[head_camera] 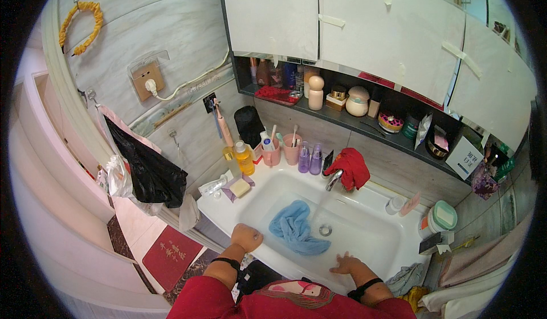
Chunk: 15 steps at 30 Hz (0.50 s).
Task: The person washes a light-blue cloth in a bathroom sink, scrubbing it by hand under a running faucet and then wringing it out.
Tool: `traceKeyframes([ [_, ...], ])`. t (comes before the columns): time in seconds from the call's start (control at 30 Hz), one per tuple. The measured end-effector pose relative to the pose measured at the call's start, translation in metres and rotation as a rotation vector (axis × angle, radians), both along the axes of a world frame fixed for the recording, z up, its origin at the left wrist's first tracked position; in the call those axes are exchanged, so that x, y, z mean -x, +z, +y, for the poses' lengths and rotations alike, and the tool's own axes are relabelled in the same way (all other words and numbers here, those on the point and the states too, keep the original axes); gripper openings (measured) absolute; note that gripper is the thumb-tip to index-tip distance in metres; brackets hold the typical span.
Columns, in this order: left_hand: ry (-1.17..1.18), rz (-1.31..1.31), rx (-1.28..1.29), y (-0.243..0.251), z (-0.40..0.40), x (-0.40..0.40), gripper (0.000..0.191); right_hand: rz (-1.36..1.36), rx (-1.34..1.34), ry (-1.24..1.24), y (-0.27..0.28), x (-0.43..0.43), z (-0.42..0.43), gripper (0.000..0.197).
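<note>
A light blue cloth (295, 229) lies crumpled and wet in the white washbasin (384, 250), left of the metal drain (325, 230). Water runs from the chrome tap (334, 180) into the basin beside the cloth. Curled into a fist, my left hand (247, 237) rests at the basin's front left rim, apart from the cloth. My right hand (345, 263) is low over the front of the basin with its fingers spread and nothing in them. Whether its fingertips touch the basin or water is unclear. A red cloth (351, 168) is draped over the tap's top.
Behind the basin's left rim stand pink cups (271, 154) with toothbrushes, purple bottles (304, 160) and an amber bottle (244, 158). A soap bar (239, 187) sits at the left corner. At the right stands a green-lidded tub (444, 215). A shelf (342, 120) of cosmetics juts above.
</note>
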<state>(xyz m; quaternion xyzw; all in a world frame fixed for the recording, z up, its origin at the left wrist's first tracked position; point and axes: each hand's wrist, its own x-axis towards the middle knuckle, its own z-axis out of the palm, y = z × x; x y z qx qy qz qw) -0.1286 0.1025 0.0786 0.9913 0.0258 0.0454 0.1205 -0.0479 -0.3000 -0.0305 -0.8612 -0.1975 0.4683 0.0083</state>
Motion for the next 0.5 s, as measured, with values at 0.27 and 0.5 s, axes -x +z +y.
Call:
traceKeyframes([
  [0.27, 0.014, 0.044, -0.026, 0.0017, -0.0009, -0.0005, 0.035, -0.038, -0.006, 0.018, -0.0022, 0.0007, -0.0002, 0.106],
  [0.5, 0.046, 0.067, -0.035, -0.0006, -0.0012, 0.0005, 0.036, -0.047, 0.026, 0.013, -0.0031, 0.0012, 0.0012, 0.103],
])
